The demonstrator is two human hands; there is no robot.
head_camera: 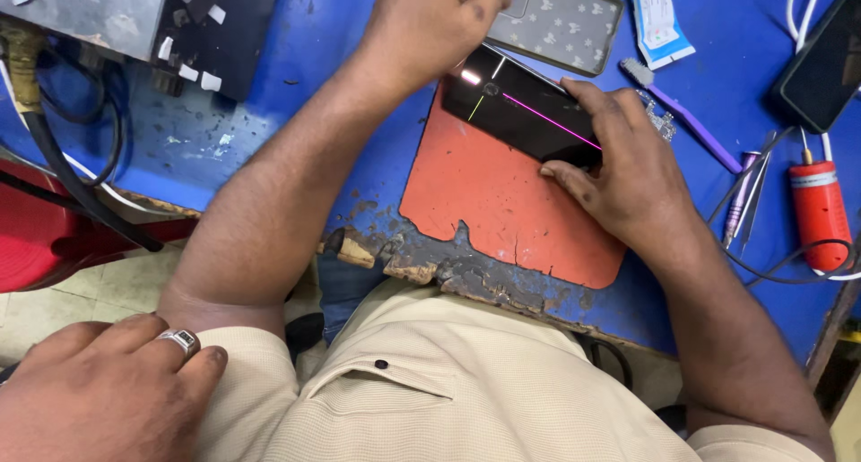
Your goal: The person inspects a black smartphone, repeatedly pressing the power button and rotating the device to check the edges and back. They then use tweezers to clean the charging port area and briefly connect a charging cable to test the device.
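A black phone (525, 108) lies tilted over the top of an orange-red mat (502, 211) on the blue table (269, 112). Its dark screen shows a thin pink line and a short yellow-green line. My left hand (430, 22) is closed over the phone's far left end. My right hand (619, 170) grips its near right end, with the thumb on the lower edge and the fingers across the top. Just behind the phone lies a grey phone case (565, 22) with a star pattern.
To the right lie a purple-handled tool (686, 126), tweezers (749, 188), a red cylindrical tool (818, 211) with a cable, another black phone (821, 58) and a white packet (659, 18). A metal box (90, 9) and black cables (63, 157) sit at left. Another person's ringed hand (108, 390) rests bottom left.
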